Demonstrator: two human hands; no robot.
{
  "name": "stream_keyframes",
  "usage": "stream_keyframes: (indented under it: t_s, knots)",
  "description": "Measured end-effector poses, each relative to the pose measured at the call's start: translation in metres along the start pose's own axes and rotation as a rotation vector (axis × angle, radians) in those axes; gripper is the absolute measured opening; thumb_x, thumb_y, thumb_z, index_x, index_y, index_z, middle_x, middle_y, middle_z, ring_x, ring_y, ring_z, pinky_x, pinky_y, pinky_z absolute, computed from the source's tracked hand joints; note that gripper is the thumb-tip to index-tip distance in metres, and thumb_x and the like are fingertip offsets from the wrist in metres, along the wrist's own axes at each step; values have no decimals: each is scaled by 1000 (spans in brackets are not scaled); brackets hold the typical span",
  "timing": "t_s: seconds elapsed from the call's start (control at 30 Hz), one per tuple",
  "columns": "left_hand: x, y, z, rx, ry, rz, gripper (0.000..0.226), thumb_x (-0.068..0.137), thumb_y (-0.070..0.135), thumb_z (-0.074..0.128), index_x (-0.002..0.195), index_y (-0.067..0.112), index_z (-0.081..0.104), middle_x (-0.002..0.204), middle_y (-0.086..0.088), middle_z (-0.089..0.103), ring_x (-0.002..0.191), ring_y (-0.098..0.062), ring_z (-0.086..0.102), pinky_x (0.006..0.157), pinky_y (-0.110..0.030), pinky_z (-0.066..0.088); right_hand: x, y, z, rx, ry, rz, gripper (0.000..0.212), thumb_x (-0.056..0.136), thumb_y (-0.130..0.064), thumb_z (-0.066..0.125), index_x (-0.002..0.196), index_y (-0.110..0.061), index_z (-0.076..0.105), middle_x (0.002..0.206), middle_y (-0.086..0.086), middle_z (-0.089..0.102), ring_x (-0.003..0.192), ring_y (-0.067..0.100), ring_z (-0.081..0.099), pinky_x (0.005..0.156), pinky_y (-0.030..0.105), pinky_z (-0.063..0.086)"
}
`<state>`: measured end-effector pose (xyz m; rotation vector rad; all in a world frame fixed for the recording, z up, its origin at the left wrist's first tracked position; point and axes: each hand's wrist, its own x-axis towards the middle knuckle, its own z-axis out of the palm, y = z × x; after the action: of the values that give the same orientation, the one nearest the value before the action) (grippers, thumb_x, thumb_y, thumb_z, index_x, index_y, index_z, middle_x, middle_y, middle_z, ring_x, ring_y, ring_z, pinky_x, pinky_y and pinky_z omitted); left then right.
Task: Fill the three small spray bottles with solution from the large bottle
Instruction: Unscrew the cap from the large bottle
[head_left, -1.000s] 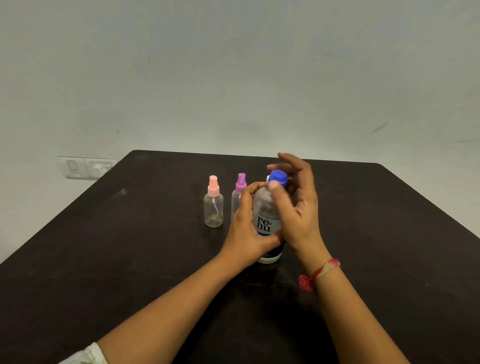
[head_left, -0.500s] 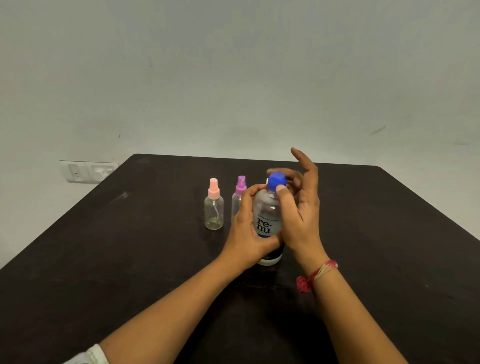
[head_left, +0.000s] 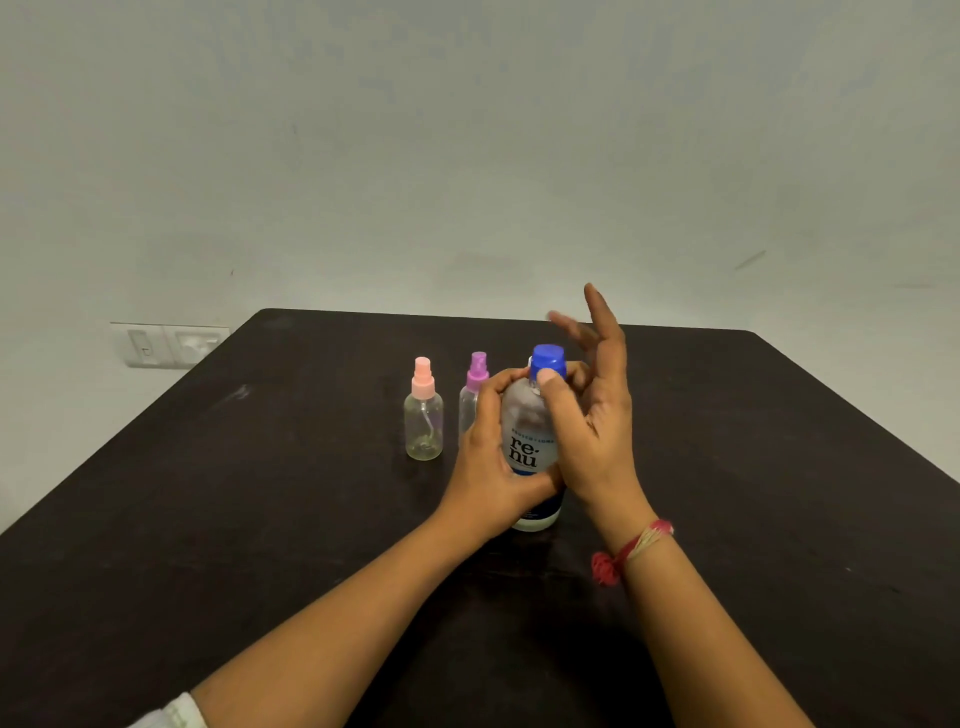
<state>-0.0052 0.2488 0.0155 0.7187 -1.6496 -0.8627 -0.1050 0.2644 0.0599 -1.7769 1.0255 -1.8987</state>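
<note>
Renu solution bottle (head_left: 524, 447) stands upright on the dark table (head_left: 208, 519), near the middle, between both hands. The left hand (head_left: 488, 467) wraps around its left side, fingers curled over the shoulder and thumb across the label. The right hand (head_left: 592, 441) pinches the blue cap (head_left: 548, 358) between its thumb and a curled finger, with the other fingers spread upward. A pink-capped spray bottle (head_left: 423, 421) stands apart to the left; a purple-capped spray bottle (head_left: 474, 384) stands just behind the left hand's fingers. A red thread bracelet (head_left: 634, 545) circles the right wrist.
</note>
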Motion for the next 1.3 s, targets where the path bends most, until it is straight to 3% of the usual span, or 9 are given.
stream_keyframes:
  t_s: [0.07, 0.17, 0.4, 0.6, 0.8, 1.0, 1.1, 1.2, 1.3]
  knots:
    - [1, 1, 0, 23, -2, 13, 91, 64, 19, 78, 121, 66, 25, 126, 6, 55, 115, -6, 58, 90, -22, 50, 0, -1, 2, -37, 30, -7, 68, 82, -26, 70, 138, -39, 33, 123, 0, 48, 85, 9, 61, 78, 20, 51]
    - [1, 0, 0, 7, -24, 3, 86, 65, 20, 76, 126, 55, 27, 123, 7, 57, 112, -6, 61, 88, -22, 51, 1, 0, 4, -47, 72, -37, 55, 81, -12, 71, 124, -31, 42, 106, 2, 49, 88, 3, 57, 78, 15, 47]
    - [-1, 0, 0, -6, -4, 12, 77, 65, 27, 76, 126, 45, 33, 127, 6, 54, 116, -8, 58, 91, -21, 50, 2, -3, 2, 140, 61, 58, 36, 93, -17, 53, 127, -29, 48, 103, 10, 62, 94, 20, 63, 83, 30, 54]
    - [-2, 0, 0, 68, 13, 19, 72, 64, 40, 75, 121, 51, 32, 121, 28, 47, 112, 6, 52, 86, -6, 42, 24, 14, -36, 350, 582, 235, 32, 94, -11, 57, 124, -20, 55, 95, -5, 59, 82, 6, 54, 66, 18, 46]
    - [-1, 0, -1, 65, 11, 20, 71, 63, 42, 73, 121, 50, 32, 117, 43, 43, 112, 9, 51, 85, -4, 41, 25, 56, -71, 242, 761, 529, 29, 83, 5, 63, 101, -18, 63, 94, -3, 58, 93, 16, 58, 86, 24, 52]
    - [-2, 1, 0, 75, 14, 41, 71, 64, 41, 73, 121, 47, 32, 115, 46, 43, 111, 11, 51, 86, -3, 40, 15, 74, -69, -6, 614, 602, 23, 79, -15, 74, 84, -24, 53, 96, 7, 60, 83, 16, 61, 74, 26, 52]
    - [-2, 1, 0, 76, 11, 47, 71, 64, 40, 74, 122, 45, 33, 116, 44, 43, 112, 9, 51, 87, -4, 40, 11, 74, -70, -259, 423, 569, 27, 79, -18, 75, 96, -19, 55, 87, -2, 60, 75, 8, 57, 66, 15, 44]
    - [-2, 1, 0, 77, 12, 45, 71, 64, 39, 74, 122, 44, 33, 117, 43, 44, 112, 8, 51, 86, -5, 40, 7, 79, -72, -357, 255, 565, 41, 81, -5, 65, 116, -22, 51, 92, -1, 57, 78, 9, 56, 74, 17, 44]
    - [-2, 1, 0, 80, 15, 45, 70, 64, 40, 74, 122, 45, 33, 116, 44, 44, 112, 10, 50, 85, -3, 40, 6, 87, -74, -563, 153, 538, 32, 80, -6, 64, 110, -18, 61, 111, 6, 53, 91, 14, 53, 85, 23, 41]
